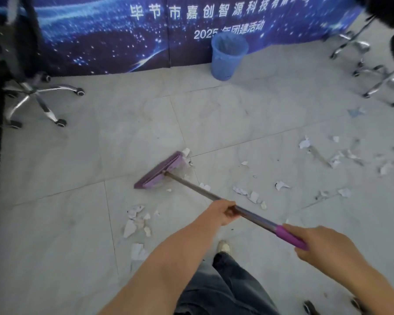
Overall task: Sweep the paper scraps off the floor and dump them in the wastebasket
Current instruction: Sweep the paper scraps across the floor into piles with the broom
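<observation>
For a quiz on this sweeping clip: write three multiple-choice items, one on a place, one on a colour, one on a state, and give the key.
1. Where does the blue wastebasket stand?
A. upright against the banner
B. tipped over mid-floor
C. on a chair seat

2. What colour is the broom head?
A. green
B. purple
C. red

3. How is the broom handle held?
A. by no hand
B. by one hand only
C. by both hands

Key: 1 A, it stands upright at the banner's foot; 2 B, the head is purple like the grip sleeve; 3 C, the left hand grips the metal shaft and the right hand the purple end.
</observation>
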`<state>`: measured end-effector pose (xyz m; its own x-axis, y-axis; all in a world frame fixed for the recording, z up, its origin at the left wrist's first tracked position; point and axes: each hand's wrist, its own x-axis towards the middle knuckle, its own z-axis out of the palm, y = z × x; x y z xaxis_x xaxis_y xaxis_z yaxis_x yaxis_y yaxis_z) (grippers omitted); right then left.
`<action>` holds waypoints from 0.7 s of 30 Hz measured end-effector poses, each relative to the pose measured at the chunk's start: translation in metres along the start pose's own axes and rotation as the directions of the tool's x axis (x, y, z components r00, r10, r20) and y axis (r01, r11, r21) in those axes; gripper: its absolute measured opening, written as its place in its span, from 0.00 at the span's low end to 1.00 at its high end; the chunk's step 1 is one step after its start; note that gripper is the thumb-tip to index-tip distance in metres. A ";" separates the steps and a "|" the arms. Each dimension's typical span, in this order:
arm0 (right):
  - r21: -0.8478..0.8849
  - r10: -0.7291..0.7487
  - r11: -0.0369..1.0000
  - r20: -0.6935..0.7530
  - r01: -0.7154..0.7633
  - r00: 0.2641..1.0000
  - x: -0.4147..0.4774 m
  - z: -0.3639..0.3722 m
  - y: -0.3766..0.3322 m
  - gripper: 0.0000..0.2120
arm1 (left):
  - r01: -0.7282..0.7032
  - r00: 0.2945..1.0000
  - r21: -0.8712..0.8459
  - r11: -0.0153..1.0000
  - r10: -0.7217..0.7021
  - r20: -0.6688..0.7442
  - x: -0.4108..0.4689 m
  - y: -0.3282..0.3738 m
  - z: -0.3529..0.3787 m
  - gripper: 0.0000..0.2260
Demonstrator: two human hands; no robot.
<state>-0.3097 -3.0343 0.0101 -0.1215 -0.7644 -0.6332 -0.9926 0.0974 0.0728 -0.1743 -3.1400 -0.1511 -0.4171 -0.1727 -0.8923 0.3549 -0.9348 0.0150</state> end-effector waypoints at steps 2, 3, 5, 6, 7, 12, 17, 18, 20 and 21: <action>-0.026 0.056 0.998 -0.023 -0.057 0.998 -0.018 -0.001 0.027 0.23 | 0.048 0.999 -0.020 0.999 -0.047 0.020 0.001 -0.021 0.021 0.10; -0.019 0.081 0.996 -0.026 -0.082 0.996 -0.025 0.000 0.037 0.23 | 0.061 0.998 -0.013 0.998 -0.060 0.019 0.001 -0.029 0.029 0.10; -0.006 0.113 0.994 -0.026 -0.113 0.993 -0.033 0.003 0.051 0.22 | 0.072 0.997 0.010 0.997 -0.073 0.013 -0.002 -0.038 0.037 0.09; -0.006 0.115 0.993 -0.028 -0.115 0.993 -0.035 0.005 0.053 0.22 | 0.068 0.998 0.016 0.998 -0.069 0.013 -0.006 -0.038 0.040 0.09; -0.007 0.110 0.994 -0.039 -0.110 0.993 -0.034 0.006 0.053 0.22 | 0.051 0.999 0.022 0.998 -0.051 0.009 -0.006 -0.035 0.039 0.09; 0.084 -0.005 0.996 -0.116 0.015 0.993 -0.002 0.010 0.006 0.21 | -0.142 0.982 0.045 0.989 0.147 -0.118 -0.003 0.017 0.010 0.07; 0.152 -0.201 0.962 -0.162 0.226 0.966 0.058 0.014 -0.086 0.19 | -0.375 0.874 0.094 0.922 0.385 -0.295 -0.004 0.089 -0.048 0.04; 0.145 -0.243 0.953 -0.162 0.267 0.956 0.065 0.013 -0.101 0.18 | -0.384 0.861 0.113 0.916 0.400 -0.316 -0.002 0.101 -0.062 0.02; 0.110 -0.317 0.936 -0.149 0.334 0.937 0.072 0.009 -0.121 0.18 | -0.380 0.851 0.144 0.914 0.406 -0.334 -0.003 0.112 -0.084 0.05; 0.091 -0.346 0.929 -0.130 0.358 0.929 0.074 0.009 -0.126 0.18 | -0.365 0.848 0.156 0.918 0.397 -0.351 -0.004 0.112 -0.095 0.08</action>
<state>-0.1936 -3.0972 -0.0530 0.2295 -0.8269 -0.5133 -0.9653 -0.1258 -0.2290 -0.0536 -3.2143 -0.1888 0.0807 -0.4084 -0.9092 0.3473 -0.8435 0.4097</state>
